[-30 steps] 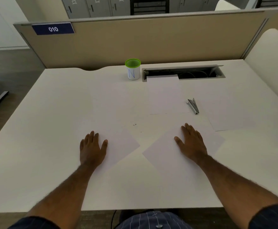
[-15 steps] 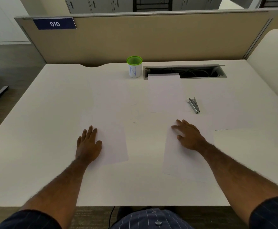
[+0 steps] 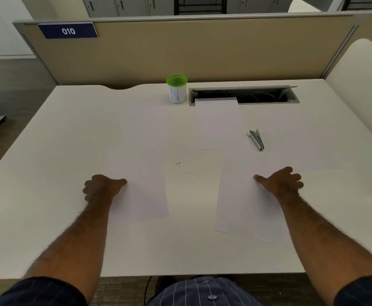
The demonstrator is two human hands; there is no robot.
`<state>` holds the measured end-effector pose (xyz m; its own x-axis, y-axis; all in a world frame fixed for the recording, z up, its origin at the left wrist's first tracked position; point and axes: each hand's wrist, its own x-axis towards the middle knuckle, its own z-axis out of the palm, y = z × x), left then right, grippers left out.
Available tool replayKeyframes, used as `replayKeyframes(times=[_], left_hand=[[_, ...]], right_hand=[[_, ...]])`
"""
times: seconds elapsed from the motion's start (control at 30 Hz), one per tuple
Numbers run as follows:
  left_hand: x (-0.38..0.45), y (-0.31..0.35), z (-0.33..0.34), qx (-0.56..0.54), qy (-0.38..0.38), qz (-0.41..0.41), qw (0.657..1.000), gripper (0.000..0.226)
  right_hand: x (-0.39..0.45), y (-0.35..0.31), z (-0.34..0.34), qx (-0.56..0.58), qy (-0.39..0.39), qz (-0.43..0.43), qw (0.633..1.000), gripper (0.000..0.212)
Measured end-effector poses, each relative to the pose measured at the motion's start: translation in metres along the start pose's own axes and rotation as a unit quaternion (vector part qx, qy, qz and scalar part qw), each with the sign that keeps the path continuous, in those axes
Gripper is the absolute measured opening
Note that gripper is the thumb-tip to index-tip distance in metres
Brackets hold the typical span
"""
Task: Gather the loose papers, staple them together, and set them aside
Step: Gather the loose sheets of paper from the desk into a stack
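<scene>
Two white sheets lie flat on the white desk [image 3: 48, 173] in front of me. My left hand [image 3: 101, 187] is at the left edge of the left paper [image 3: 140, 186], thumb on top and fingers curled at the edge. My right hand [image 3: 281, 181] holds the right edge of the right paper [image 3: 240, 202] the same way. Further sheets lie beyond: one at the back centre [image 3: 218, 122], a faint one at the back left [image 3: 143, 124], and one to the right [image 3: 308, 151]. A small silver stapler [image 3: 256, 140] rests between the back centre and right sheets.
A white cup with a green rim [image 3: 176, 89] stands at the back, next to an open cable tray [image 3: 268, 96] set in the desk. A beige partition [image 3: 202, 49] closes off the far side. A pale chair back [image 3: 361, 85] is at the right.
Both sheets have turned from a diagonal lie to roughly upright in front of me. My hands have slid from flat on top of the sheets to their outer edges, fingers curling.
</scene>
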<state>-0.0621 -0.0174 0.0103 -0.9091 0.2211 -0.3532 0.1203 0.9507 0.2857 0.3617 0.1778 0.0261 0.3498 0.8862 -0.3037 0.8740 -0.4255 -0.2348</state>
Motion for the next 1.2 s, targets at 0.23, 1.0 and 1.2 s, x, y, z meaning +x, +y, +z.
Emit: replayKeyframes(times=[0.23, 1.0, 1.2], left_hand=[[-0.001, 0.007, -0.008, -0.032, -0.073, -0.009, 0.997, 0.079], [-0.002, 0.013, -0.046, -0.252, -0.07, 0.205, 0.943, 0.03], [-0.009, 0.037, -0.071, -0.344, -0.096, 0.243, 0.902, 0.033]], right_hand=[[0.001, -0.007, -0.002, 0.035, -0.029, -0.007, 0.999, 0.095], [-0.016, -0.056, -0.068, 0.283, -0.1, -0.291, 0.909, 0.048], [-0.048, -0.102, -0.118, 0.437, -0.217, -0.371, 0.79, 0.057]])
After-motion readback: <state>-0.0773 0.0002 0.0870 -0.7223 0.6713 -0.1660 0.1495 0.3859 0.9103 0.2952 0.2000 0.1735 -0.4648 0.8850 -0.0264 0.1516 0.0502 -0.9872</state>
